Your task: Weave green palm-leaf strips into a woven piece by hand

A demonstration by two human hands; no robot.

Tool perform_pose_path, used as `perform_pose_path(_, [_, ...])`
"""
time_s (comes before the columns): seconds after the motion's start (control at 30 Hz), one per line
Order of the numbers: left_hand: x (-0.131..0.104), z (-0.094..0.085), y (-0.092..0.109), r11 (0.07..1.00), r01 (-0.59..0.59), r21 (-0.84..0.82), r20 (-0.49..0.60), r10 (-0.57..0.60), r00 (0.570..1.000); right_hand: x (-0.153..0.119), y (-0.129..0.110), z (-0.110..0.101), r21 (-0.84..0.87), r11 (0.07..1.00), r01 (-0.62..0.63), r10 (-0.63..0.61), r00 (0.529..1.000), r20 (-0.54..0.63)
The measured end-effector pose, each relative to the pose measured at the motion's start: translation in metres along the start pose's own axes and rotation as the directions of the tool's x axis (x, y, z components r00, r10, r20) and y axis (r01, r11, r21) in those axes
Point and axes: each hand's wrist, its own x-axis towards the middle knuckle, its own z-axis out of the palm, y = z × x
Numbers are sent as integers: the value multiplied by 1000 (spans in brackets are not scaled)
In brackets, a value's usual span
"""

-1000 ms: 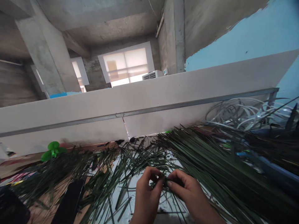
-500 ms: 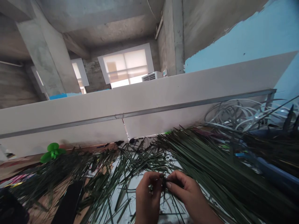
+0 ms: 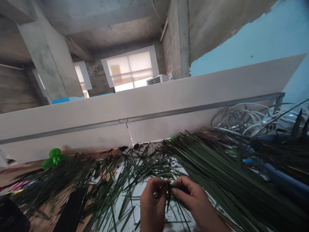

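My left hand [image 3: 153, 201] and my right hand [image 3: 193, 196] meet at the lower middle, fingertips almost touching. Both pinch a small dark green leaf piece [image 3: 169, 190] between thumbs and forefingers; its exact shape is hard to make out. Narrow cut leaf strips [image 3: 127, 180] lie scattered on the white surface around and beyond my hands. To the right of my right hand spreads a large bundle of long green leaves [image 3: 207, 161].
A black phone-like slab [image 3: 71, 209] lies at the lower left, with a green three-lobed object [image 3: 55, 158] behind it. Coiled pale strips [image 3: 243, 117] and a blue container [image 3: 285, 175] are at the right. A white partition [image 3: 154, 100] crosses behind the table.
My hands remain almost in place; the fingers have shifted very slightly around the dark leaf piece.
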Motion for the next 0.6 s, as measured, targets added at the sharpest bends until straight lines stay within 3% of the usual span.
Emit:
perform_pose_path(0.33, [1, -3, -2, 992, -80, 101, 41, 77, 996, 0, 3, -1, 28, 1000, 12, -12, 1000, 8])
perform_pose_path(0.47, [0, 0, -1, 997, -62, 46, 9, 62, 998, 1, 2, -1, 117, 993, -28, 22, 998, 51])
perform_pose_path(0.6, [-5, 4, -4, 998, -51, 27, -54, 52, 997, 0, 3, 0, 81, 997, -11, 7, 999, 54])
